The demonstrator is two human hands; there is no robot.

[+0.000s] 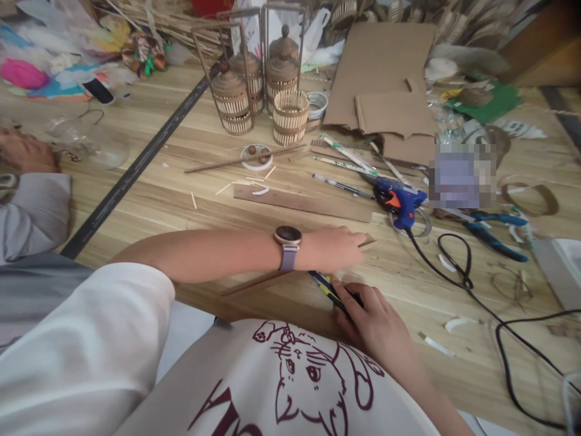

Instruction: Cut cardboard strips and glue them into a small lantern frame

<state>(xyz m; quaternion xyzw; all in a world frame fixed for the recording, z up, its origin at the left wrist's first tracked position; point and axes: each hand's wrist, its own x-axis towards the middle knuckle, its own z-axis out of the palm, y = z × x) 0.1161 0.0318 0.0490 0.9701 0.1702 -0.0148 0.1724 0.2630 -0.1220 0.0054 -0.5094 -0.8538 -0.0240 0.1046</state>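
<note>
My left hand, with a watch on its wrist, reaches across in front of me, low over the wooden table. Its fingers are closed around a thin brown strip, one end of which shows past the knuckles. Just below it, my right hand grips a yellow and black utility knife, its tip pointing up and left toward the strip under my left wrist. Whether the blade touches the strip I cannot tell. A wider flat brown strip lies beyond my left hand.
A blue glue gun and blue-handled pliers lie on the right, near a looping black cable. Slatted lantern-like baskets stand at the back beside cardboard. Another person's hand rests at left.
</note>
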